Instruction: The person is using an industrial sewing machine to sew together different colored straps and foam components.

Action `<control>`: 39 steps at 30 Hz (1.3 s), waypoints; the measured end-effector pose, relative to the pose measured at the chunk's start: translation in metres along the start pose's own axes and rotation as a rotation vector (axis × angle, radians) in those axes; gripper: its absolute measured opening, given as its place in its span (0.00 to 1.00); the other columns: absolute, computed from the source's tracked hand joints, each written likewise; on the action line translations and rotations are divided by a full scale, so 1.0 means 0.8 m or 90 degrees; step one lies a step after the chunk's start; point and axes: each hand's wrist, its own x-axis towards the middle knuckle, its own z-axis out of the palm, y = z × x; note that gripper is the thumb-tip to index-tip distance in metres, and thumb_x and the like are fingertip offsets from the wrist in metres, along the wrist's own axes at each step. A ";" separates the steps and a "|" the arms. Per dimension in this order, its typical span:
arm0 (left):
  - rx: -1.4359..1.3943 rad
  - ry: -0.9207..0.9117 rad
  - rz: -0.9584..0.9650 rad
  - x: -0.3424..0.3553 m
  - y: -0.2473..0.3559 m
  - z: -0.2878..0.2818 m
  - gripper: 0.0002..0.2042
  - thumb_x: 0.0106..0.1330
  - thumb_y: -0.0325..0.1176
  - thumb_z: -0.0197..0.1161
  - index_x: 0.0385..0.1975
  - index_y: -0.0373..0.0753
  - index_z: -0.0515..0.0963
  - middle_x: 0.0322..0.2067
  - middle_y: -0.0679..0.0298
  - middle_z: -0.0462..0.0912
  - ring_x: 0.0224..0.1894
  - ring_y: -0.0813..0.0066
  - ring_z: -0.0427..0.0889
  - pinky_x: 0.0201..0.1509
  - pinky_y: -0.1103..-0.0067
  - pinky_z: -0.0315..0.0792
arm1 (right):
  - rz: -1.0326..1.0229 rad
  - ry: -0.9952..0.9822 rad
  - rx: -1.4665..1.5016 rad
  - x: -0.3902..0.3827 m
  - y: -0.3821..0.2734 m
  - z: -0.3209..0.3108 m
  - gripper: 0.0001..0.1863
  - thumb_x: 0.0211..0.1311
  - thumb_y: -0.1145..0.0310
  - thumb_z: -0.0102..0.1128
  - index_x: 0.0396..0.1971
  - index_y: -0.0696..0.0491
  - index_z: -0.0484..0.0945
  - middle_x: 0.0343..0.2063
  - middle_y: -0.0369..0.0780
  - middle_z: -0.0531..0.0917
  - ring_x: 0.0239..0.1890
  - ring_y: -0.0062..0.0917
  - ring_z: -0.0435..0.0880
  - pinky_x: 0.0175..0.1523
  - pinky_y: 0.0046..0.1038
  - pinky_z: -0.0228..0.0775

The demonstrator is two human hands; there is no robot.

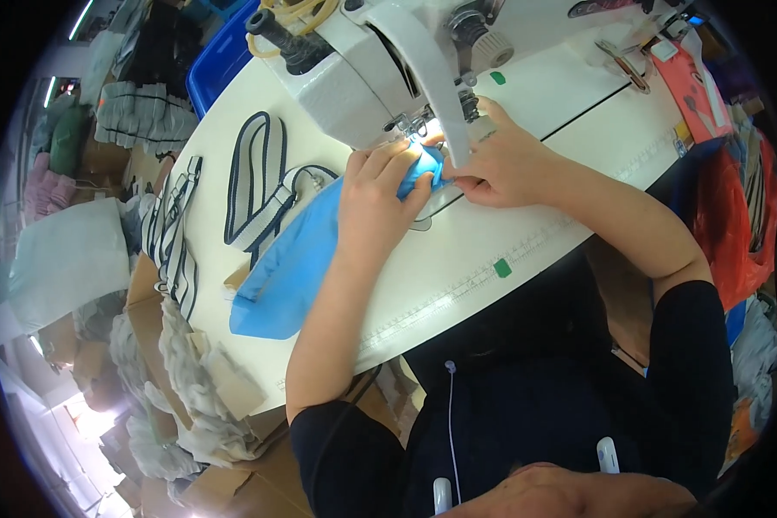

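A strip of blue fabric [289, 276] slants over the white sewing table up to the lit needle area of a white sewing machine [345, 95]. Close to the needle, my left hand [373, 197] is closed on the fabric, its fingers bent over a bunched part. My right hand [511, 164] is across from it with curled fingers, pinching the fabric's edge beside the presser foot. A white machine lever partly covers those right fingertips. Left of the fabric lies a looped white strap with dark edges [255, 194].
More striped straps [174, 237] hang over the table's left edge. A metal tool [623, 67] and a pink card [692, 86] lie at the far right. A blue bin [224, 60] stands behind the table. Cardboard boxes and wrapped bundles crowd the left; a red bag [734, 224] hangs right.
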 end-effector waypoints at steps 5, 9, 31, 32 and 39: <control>0.005 -0.005 -0.004 -0.001 0.000 0.002 0.14 0.49 0.31 0.70 0.37 0.38 0.80 0.41 0.60 0.81 0.46 0.57 0.77 0.50 0.69 0.74 | -0.010 0.022 -0.006 -0.002 0.001 0.000 0.04 0.50 0.71 0.62 0.26 0.46 0.77 0.46 0.35 0.77 0.46 0.29 0.75 0.64 0.50 0.54; 0.007 -0.020 -0.009 -0.003 0.001 -0.004 0.15 0.49 0.31 0.70 0.37 0.38 0.80 0.41 0.60 0.81 0.47 0.57 0.77 0.50 0.69 0.73 | 0.014 -0.020 0.005 0.000 0.001 -0.001 0.05 0.52 0.70 0.62 0.29 0.45 0.81 0.42 0.36 0.79 0.35 0.28 0.77 0.66 0.51 0.52; -0.046 -0.022 0.023 -0.008 -0.004 -0.010 0.11 0.50 0.28 0.70 0.35 0.40 0.81 0.42 0.62 0.79 0.45 0.59 0.76 0.48 0.69 0.73 | -0.009 0.054 0.108 -0.004 0.013 0.006 0.15 0.48 0.82 0.53 0.33 0.48 0.82 0.37 0.32 0.80 0.43 0.26 0.74 0.59 0.33 0.60; -0.048 -0.021 0.019 -0.009 -0.005 -0.010 0.11 0.50 0.28 0.70 0.35 0.40 0.82 0.43 0.62 0.79 0.45 0.59 0.76 0.47 0.69 0.73 | -0.009 0.054 0.109 -0.004 0.014 0.005 0.15 0.48 0.82 0.53 0.33 0.48 0.82 0.37 0.32 0.80 0.43 0.26 0.74 0.59 0.33 0.60; -0.032 -0.026 0.029 -0.007 0.002 -0.011 0.11 0.50 0.28 0.70 0.34 0.40 0.82 0.42 0.62 0.79 0.45 0.59 0.76 0.48 0.69 0.73 | -0.020 0.021 0.088 -0.004 0.012 0.001 0.13 0.49 0.81 0.55 0.32 0.48 0.83 0.39 0.31 0.79 0.43 0.25 0.74 0.59 0.33 0.60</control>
